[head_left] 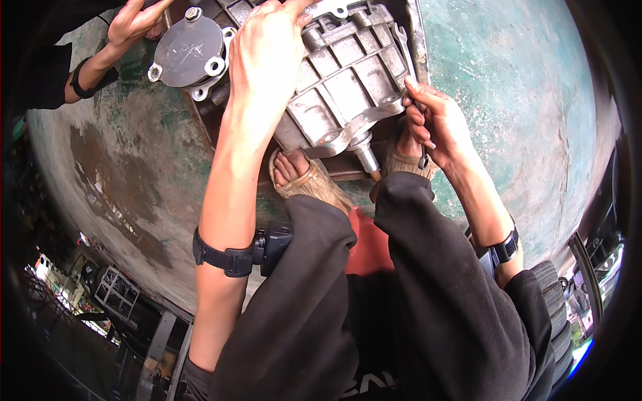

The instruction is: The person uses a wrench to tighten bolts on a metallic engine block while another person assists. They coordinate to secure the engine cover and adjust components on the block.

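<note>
A grey metal gearbox housing (351,73) with a ribbed cover lies at my feet, its splined shaft (366,155) pointing toward me. My left hand (267,43) reaches over its left part, beside the ribbed cover. The fingers run up to the top edge of the picture, so I cannot see whether they hold anything. On the right, my right hand (438,123) is closed round a combination wrench (403,52). The wrench's open jaw points away from me along the housing's right side. A round dark cover plate (192,52) with bolt lugs sits left of my left hand.
The housing rests in a dark metal tray (419,40). At the upper left another person's hand (130,25) is near the round plate. My sandalled feet (301,175) touch the near side. A red seat (368,244) shows between my legs. The floor (508,100) is worn green.
</note>
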The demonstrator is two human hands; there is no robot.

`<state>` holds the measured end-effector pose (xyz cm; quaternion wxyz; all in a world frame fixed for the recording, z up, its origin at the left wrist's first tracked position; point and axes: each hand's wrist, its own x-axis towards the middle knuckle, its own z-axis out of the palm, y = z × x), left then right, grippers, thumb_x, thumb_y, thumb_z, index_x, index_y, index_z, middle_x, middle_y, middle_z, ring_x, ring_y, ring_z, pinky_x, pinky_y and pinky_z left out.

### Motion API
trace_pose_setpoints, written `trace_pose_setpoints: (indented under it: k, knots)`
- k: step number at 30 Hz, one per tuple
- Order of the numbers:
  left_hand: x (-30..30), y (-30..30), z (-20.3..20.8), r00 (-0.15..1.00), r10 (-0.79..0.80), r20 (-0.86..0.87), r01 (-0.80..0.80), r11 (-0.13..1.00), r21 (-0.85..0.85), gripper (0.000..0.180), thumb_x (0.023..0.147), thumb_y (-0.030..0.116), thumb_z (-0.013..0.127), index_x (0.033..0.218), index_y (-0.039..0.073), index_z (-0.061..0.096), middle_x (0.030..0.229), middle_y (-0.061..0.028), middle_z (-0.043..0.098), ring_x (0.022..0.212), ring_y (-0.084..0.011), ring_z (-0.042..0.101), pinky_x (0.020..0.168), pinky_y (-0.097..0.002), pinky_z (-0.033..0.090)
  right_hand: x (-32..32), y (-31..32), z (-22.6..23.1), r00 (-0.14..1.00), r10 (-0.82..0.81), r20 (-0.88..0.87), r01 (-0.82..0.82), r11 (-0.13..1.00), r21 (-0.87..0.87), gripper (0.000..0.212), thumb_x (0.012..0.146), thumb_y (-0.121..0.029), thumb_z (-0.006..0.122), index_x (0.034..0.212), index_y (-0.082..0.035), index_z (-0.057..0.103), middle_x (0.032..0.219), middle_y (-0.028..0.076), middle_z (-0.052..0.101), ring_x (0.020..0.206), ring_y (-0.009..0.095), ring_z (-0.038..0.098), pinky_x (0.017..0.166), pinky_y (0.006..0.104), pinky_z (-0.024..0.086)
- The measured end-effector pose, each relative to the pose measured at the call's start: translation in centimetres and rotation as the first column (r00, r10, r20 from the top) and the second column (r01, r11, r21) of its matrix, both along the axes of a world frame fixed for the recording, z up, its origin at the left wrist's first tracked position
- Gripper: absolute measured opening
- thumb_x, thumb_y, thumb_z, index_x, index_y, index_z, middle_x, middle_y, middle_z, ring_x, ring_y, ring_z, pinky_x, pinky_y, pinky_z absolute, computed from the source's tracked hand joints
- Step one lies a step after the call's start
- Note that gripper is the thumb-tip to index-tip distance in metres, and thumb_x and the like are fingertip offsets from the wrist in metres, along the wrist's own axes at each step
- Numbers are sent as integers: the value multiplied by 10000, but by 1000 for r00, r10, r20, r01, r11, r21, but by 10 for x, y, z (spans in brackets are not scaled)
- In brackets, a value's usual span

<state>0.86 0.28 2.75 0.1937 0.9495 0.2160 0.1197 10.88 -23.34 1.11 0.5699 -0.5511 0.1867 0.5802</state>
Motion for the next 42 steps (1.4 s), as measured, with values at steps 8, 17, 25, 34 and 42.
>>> trace_pose_setpoints:
  k: [8, 17, 25, 34, 42]
  knots:
    - [5, 7, -3, 992, -115, -51, 121, 982, 141, 192, 932, 88, 585, 1100, 24, 649, 980, -153, 666, 960, -348, 655, 842, -425, 516, 0, 2, 2, 1000, 10, 18, -10, 1000, -3, 307, 991, -298, 612, 851, -32, 553, 562, -26, 464, 367, 44, 353, 318, 195, 236]
    - [12, 4, -5, 982, -98, -161, 140, 953, 269, 201, 960, 164, 571, 924, -33, 583, 928, -240, 667, 921, -372, 670, 807, -453, 528, -1, 1, 1, 1000, -2, 4, 2, 1000, -1, 297, 988, -290, 617, 857, -30, 560, 556, -26, 464, 362, 48, 353, 318, 200, 230]
    - [19, 8, 3, 972, -32, -233, 86, 971, 224, 357, 935, 321, 628, 844, -23, 593, 764, -229, 661, 816, -396, 678, 726, -468, 538, -1, 5, 9, 988, 83, 129, -76, 995, -59, 295, 969, -287, 652, 812, -50, 576, 544, -20, 469, 352, 51, 334, 330, 208, 214]
    - [6, 15, 15, 980, -131, -151, 120, 990, -75, 216, 928, 163, 636, 1094, 25, 630, 887, -176, 662, 824, -338, 666, 770, -409, 509, 0, 4, 12, 995, 56, 79, -54, 998, -22, 285, 939, -252, 695, 797, -33, 581, 574, -5, 515, 370, 53, 386, 356, 205, 265]
    - [7, 16, 5, 975, -132, -180, 133, 991, -6, 191, 928, 93, 595, 1109, 40, 622, 1007, -174, 678, 962, -360, 660, 812, -423, 508, -1, 4, 12, 998, 30, 62, -31, 999, 14, 277, 941, -247, 688, 793, -44, 572, 580, -6, 515, 378, 51, 386, 354, 206, 267]
